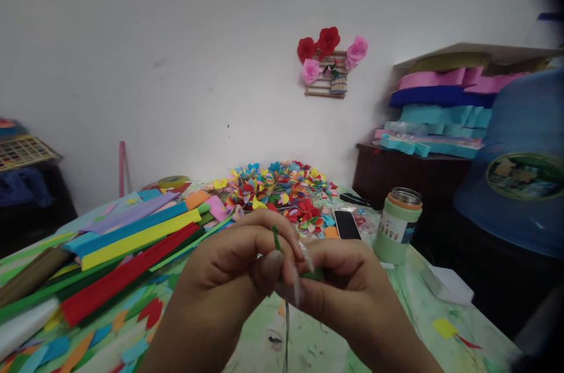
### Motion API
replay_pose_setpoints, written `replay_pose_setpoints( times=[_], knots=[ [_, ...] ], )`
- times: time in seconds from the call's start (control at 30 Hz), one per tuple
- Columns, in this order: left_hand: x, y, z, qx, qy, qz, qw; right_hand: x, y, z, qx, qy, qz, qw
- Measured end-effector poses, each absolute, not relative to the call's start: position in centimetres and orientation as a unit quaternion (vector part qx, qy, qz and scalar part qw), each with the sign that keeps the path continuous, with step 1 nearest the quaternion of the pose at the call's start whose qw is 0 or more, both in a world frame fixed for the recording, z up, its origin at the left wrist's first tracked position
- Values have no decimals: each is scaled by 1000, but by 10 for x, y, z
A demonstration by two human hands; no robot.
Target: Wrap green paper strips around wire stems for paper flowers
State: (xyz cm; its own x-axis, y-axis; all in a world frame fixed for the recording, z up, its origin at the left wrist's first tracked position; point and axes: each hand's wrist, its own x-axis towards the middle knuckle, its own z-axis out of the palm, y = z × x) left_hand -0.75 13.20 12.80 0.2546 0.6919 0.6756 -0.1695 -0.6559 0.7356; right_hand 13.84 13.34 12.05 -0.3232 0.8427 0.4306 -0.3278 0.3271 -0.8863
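Pinching of green stem (pixel 276 238) by left hand (pixel 233 267), green piece (pixel 314 274) by right hand (pixel 346 279).
Stem is held between left thumb and fingers, tip pointed upward, long axis near vertical, top leaned slightly toward the left hand's side. Green piece is mostly covered by right thumb and forefinger. Thin wires (pixel 286 329) are extended downward below both hands, lower ends cut off; any join to the stem is hidden by fingers.
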Motion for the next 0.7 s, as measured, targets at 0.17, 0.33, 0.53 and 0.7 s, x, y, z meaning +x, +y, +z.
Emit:
replay_pose_setpoints(
  times=[0.17,0.33,0.53,0.7],
  knots=[
    [-4,134,128,687,208,588,372,139,135,121,-241,-625,471,573],
    [0,136,126,646,274,633,327,140,136,122,-275,-674,331,600],
    [-5,138,127,686,225,605,336,142,140,122,-256,-659,461,536],
    [-5,137,128,697,152,568,411,145,140,122,-230,-651,529,494]
  ],
)
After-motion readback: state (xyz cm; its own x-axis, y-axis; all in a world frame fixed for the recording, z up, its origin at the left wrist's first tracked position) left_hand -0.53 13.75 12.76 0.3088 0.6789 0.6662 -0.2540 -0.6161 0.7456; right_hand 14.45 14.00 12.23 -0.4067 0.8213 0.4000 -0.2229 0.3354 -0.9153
